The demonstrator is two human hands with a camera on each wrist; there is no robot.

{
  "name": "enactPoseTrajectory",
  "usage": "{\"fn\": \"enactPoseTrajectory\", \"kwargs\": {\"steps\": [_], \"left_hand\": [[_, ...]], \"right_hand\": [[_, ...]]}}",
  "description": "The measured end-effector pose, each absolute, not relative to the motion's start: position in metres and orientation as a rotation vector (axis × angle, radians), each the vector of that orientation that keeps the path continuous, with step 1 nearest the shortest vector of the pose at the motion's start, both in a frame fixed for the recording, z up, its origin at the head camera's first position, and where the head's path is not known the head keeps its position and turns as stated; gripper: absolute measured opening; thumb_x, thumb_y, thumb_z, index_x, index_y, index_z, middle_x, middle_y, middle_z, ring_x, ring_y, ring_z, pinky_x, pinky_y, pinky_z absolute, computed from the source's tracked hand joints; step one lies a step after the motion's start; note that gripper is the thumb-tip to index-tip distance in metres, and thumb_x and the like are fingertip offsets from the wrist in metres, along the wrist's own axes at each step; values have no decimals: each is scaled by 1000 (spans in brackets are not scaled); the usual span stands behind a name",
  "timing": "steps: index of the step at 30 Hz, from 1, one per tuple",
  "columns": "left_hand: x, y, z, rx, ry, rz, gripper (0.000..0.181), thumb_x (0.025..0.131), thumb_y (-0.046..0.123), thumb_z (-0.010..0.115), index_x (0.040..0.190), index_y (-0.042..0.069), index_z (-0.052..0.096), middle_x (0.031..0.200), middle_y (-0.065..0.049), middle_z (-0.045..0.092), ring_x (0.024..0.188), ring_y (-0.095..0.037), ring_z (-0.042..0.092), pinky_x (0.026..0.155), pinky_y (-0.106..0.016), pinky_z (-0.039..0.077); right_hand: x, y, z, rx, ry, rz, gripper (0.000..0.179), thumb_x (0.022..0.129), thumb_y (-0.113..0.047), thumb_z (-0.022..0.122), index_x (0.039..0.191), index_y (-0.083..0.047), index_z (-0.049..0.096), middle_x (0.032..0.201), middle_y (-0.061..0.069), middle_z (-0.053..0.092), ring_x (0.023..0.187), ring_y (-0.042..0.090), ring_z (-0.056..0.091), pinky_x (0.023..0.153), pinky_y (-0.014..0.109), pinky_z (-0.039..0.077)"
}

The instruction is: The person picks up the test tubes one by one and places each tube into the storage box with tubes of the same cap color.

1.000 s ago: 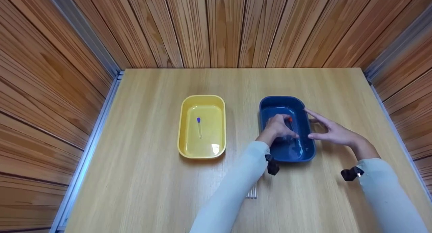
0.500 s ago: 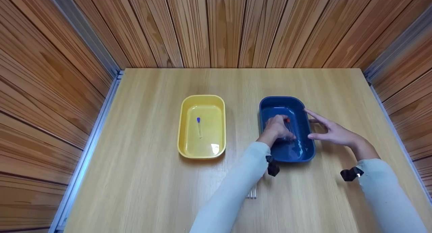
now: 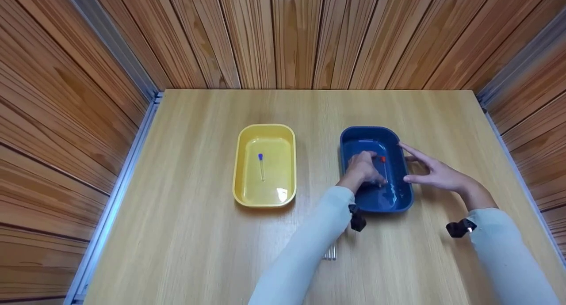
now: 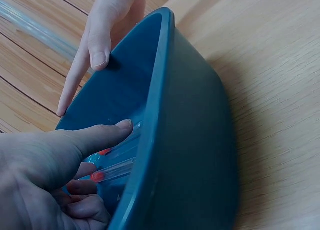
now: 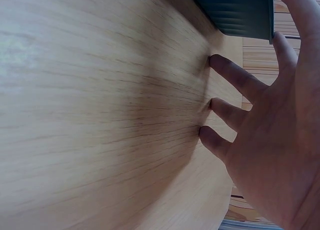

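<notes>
- Red-capped tubes (image 4: 117, 171): two are seen at the lower centre of the left wrist view, lying in the blue tray (image 3: 367, 137). One red cap shows in the head view, right of centre, just beside the fingers reaching into the tray.
- Blue tray: right of centre in the head view, long sides running up the frame.
- Left hand (image 3: 364, 165): reaches over the tray's left side, fingers inside. The thumb is straight and well apart from the forefinger; the lower fingers are loosely bent near the closer red cap. No tube is seen gripped; whether a fingertip touches that cap cannot be told.
- Right hand (image 3: 433, 172): at the tray's right side in the head view, fingers spread wide, with nothing in its grasp. Forefinger and thumb rest at the rim. In the right wrist view three fingers extend over the tabletop (image 3: 177, 216); contact with it cannot be confirmed.
- Yellow tray (image 3: 247, 199): near the centre of the head view, left of the blue one, with a blue-capped tube (image 3: 261, 169) lying inside, cap toward the top.
- Clear tubes (image 3: 330, 252): at lower centre, side by side, partly hidden by the left sleeve (image 3: 300, 243).
</notes>
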State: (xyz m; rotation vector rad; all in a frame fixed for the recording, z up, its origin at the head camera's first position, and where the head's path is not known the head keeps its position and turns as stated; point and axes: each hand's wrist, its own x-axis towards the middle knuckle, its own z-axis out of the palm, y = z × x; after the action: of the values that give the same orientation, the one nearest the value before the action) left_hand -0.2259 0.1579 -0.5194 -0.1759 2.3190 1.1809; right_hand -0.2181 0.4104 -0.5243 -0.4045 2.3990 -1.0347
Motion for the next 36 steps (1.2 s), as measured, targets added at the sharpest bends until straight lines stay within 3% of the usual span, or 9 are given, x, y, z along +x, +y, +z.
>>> {"fn": "enactPoseTrajectory", "kwargs": {"steps": [14,27,36], "left_hand": [[-227,157,-517,-145,2336,1241,81,90,22,97,162,32,61,169,5,61,153,-19,57,135,-50,46],[-228,149,-501,-49,2359,1234,80,92,27,96,163,34,60,169,9,61,154,-17,59,132,-51,49],[-232,141,-494,28,2423,1210,79,92,27,96,162,33,61,170,9,60,156,-17,57,132,-47,49]], "right_hand": [[-219,411,-525,-391,2369,-1080,96,110,-26,71,183,-35,10,187,27,21,168,62,21,122,98,7],[-217,411,-525,-411,2380,-1057,97,110,-29,71,183,-35,7,191,19,10,169,61,21,122,98,9],[-217,411,-526,-414,2390,-1057,97,110,-29,71,183,-33,7,190,22,14,168,61,24,122,97,13]]}}
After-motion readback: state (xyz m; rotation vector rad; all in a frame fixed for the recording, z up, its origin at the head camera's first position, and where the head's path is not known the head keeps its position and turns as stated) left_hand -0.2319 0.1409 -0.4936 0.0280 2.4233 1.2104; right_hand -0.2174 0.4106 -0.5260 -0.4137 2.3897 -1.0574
